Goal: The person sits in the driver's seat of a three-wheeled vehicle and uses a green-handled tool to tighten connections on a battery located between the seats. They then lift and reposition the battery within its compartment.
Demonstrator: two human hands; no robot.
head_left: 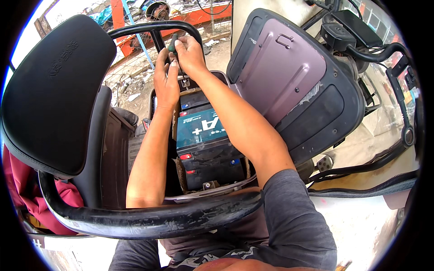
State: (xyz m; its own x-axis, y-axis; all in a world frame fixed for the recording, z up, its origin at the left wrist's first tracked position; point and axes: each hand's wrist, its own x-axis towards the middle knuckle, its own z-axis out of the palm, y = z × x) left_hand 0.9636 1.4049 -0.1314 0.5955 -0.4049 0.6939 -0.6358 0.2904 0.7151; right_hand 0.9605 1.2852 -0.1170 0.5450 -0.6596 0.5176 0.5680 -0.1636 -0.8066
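My right hand [189, 55] is closed around the dark green and black handle of a screwdriver [173, 43], just inside the far bend of a black tube rail. Right beside it, my left hand [166, 83] has its thumb and fingers drawn together below the handle; what they pinch is hidden. Both hands are above the far end of an open seat compartment, near a small metal latch bracket [185, 82]. Inside the compartment sit several batteries; the top one [201, 128] has a teal label and red and blue terminal covers. My right forearm covers part of it.
A hinged seat base [294, 72] stands raised on the right, near the handlebar [384, 54]. At left is a black padded backrest [54, 95]. A thick black rail [158, 221] crosses in front of me. Beyond lie a wire fence [131, 77] and rubble.
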